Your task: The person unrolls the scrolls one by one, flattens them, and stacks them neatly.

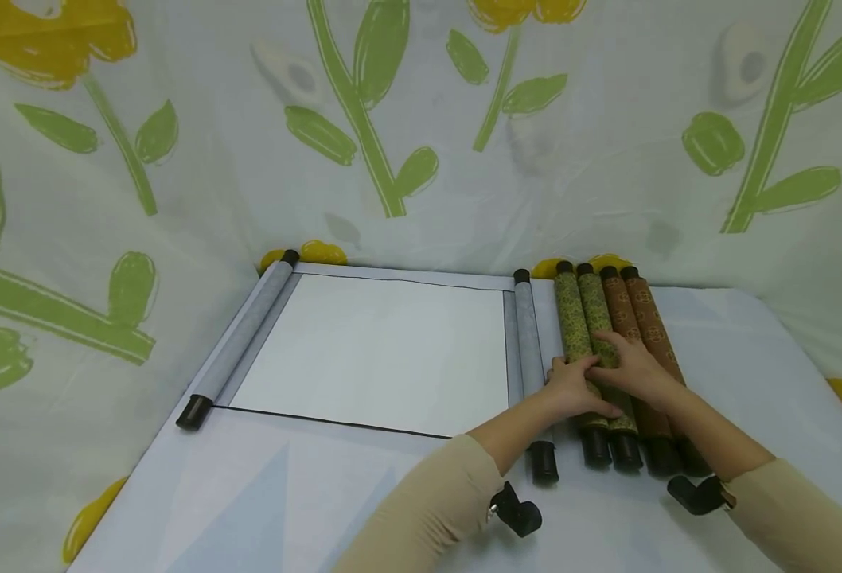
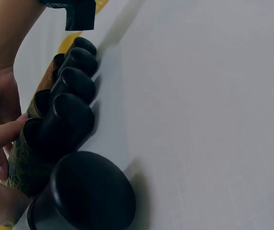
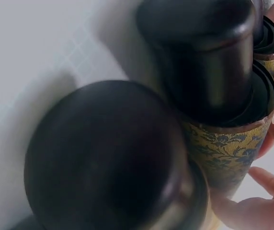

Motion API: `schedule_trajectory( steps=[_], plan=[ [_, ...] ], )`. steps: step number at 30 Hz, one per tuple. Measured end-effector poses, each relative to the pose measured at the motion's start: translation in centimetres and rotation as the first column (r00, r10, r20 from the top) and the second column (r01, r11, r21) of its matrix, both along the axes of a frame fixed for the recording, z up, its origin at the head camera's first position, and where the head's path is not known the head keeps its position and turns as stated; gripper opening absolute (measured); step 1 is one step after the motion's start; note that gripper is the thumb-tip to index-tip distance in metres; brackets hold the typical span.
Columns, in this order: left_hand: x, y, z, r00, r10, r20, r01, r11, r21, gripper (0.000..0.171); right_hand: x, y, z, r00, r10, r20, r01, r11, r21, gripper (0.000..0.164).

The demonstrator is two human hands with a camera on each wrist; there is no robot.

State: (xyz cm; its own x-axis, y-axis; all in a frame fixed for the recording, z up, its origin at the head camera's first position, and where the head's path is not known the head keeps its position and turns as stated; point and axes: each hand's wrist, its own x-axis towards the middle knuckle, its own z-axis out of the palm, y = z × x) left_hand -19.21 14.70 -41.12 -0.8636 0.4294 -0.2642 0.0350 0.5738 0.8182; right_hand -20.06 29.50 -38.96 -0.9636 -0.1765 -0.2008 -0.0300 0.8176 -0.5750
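Several rolled hanging scrolls lie side by side, two with green-gold patterned backing and two brown, all with black end knobs. My left hand (image 1: 574,390) grips the leftmost green scroll (image 1: 571,310), its thumb on the right side; in the left wrist view the thumb lies across the roll near its end. From the right, my right hand (image 1: 639,370) reaches over the second green scroll (image 1: 595,298), thumb and forefinger at its left side. The right wrist view shows fingers close against the patterned roll (image 3: 230,148). The brown scrolls (image 1: 653,326) lie under and beside the right wrist.
Left of the hands a scroll with a blank white sheet (image 1: 378,350) lies unrolled, with grey rolls at its left end (image 1: 249,326) and right end (image 1: 528,334). A flower-printed curtain (image 1: 607,159) hangs behind the pale table (image 1: 306,501).
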Motion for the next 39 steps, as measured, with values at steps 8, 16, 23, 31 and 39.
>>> schedule_trajectory(
  steps=[8, 16, 23, 31, 39],
  plan=[
    [-0.2, 0.2, -0.4, 0.998, 0.064, 0.024, -0.065, 0.997, 0.049, 0.079, 0.2, 0.4, -0.1, 0.994, 0.018, 0.106, 0.0, 0.986, -0.165, 0.087],
    [-0.8, -0.1, -0.4, 0.994, 0.102, 0.044, -0.107, 0.988, 0.111, 0.071, 0.0, 0.3, -0.1, 0.974, 0.06, 0.217, 0.007, 0.955, -0.297, 0.089],
    [-1.8, -0.9, -0.1, 0.999, -0.016, 0.051, 0.008, 0.987, 0.159, 0.078, 0.0, 0.2, -0.1, 0.976, 0.04, 0.212, 0.029, 0.949, -0.314, 0.086],
    [-2.1, -1.5, 0.0, 0.996, -0.055, 0.067, 0.041, 0.981, 0.191, 0.082, 0.4, 0.4, -0.6, 0.988, 0.055, 0.141, 0.003, 0.925, -0.38, 0.086],
    [-2.1, -2.3, -0.1, 0.992, -0.124, 0.022, 0.117, 0.97, 0.214, 0.08, 0.9, 0.7, -1.1, 0.995, 0.032, 0.096, 0.015, 0.893, -0.45, 0.084]
  ],
)
